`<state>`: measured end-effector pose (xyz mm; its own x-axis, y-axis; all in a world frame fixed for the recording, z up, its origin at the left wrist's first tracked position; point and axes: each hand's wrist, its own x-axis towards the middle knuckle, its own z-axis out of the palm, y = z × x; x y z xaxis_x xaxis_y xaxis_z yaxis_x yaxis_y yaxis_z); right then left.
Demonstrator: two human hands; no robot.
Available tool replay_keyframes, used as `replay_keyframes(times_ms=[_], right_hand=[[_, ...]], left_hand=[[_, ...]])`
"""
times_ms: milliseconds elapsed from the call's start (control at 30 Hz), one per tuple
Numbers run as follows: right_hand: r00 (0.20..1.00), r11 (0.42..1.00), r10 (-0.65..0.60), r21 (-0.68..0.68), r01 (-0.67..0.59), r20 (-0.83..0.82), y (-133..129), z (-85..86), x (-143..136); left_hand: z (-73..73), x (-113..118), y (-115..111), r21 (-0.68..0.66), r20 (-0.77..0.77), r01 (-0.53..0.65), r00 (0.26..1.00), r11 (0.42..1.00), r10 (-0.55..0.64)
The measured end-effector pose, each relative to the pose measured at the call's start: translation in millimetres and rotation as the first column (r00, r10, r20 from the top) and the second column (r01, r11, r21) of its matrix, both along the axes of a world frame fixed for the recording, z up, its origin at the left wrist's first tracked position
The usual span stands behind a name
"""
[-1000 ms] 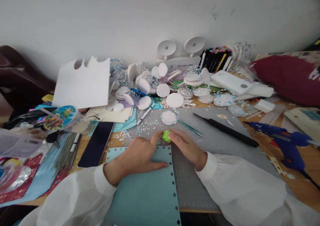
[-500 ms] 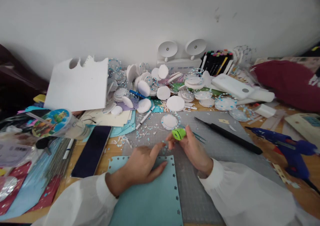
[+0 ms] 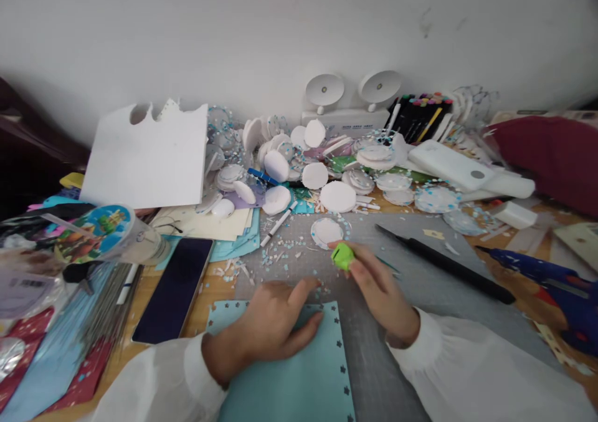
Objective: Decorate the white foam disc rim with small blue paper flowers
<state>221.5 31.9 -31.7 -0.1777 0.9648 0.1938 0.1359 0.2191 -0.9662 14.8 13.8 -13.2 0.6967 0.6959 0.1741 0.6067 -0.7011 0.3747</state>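
My left hand (image 3: pixel 275 316) lies on a sheet of light blue paper (image 3: pixel 299 381), thumb and forefinger apart. Small flower- or star-shaped holes run along the paper's top and right edges. Beyond the sheet's top right corner, my right hand (image 3: pixel 385 288) grips a small bright green craft punch (image 3: pixel 343 256) between thumb and fingers, lifted over the grey cutting mat (image 3: pixel 374 353). Just behind the punch lies a round white disc (image 3: pixel 327 232) with a beaded edge. Tweezers (image 3: pixel 389 265) lie partly hidden behind my right hand.
Blue and white paper scraps (image 3: pixel 275 257) litter the mat. To the right are a black pen-like tool (image 3: pixel 448 266) and a blue glue gun (image 3: pixel 546 285). On the left lie a phone (image 3: pixel 175 291) and a lidded cup (image 3: pixel 112 232). White discs (image 3: pixel 339 196) pile up behind.
My right hand has turned the green punch, and its fingers now sit differently on it. The left hand stays on the blue paper. The whole view has shifted slightly.
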Motion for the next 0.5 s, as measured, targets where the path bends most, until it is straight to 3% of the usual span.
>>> replay_keyframes(times_ms=[100,200,367,500], right_hand=[[0.933,0.970,0.048,0.207,-0.129,0.356,-1.9,-1.8,0.4],[0.824,0.938,0.040,0.262,-0.226,0.565,-1.3,-0.3,-2.0],[0.778,0.931,-0.015,0.292,-0.218,0.628,-0.6,1.1,-4.7],[0.845,0.895,-0.067,0.407,-0.185,0.531,-2.0,-0.9,-5.6]], left_hand=[[-1.1,-1.0,0.2,0.049,-0.002,0.045,0.999,0.998,-0.045],[-3.0,-0.9,0.3,0.079,-0.041,0.091,0.995,0.993,-0.088],[-4.7,-0.8,0.5,0.085,0.001,0.080,0.997,0.993,-0.080],[-2.2,-2.2,1.9,0.067,0.125,0.019,0.992,0.998,-0.027]])
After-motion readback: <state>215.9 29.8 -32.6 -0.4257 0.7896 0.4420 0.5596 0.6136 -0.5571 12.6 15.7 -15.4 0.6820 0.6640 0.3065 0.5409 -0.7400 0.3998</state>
